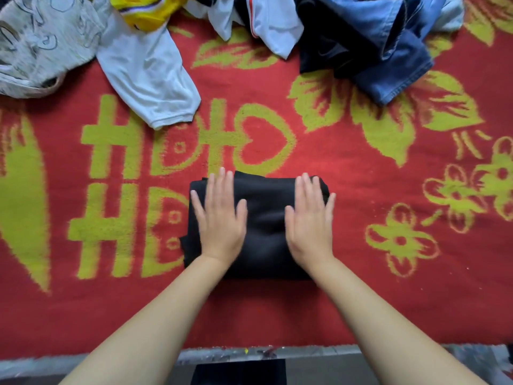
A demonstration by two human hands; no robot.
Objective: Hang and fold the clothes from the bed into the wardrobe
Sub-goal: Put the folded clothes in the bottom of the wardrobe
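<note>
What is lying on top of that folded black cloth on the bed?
Both hands lie flat on the folded black garment: left hand, right hand, fingers straight. Beneath it lies the red blanket; the part directly under the garment is covered.

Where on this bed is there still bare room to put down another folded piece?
Bare blanket lies on either side of the folded black garment that the left hand and right hand press flat, and in the strip between it and the near edge. The far side is crowded: white shirt, yellow top, grey garment, jeans.
</note>
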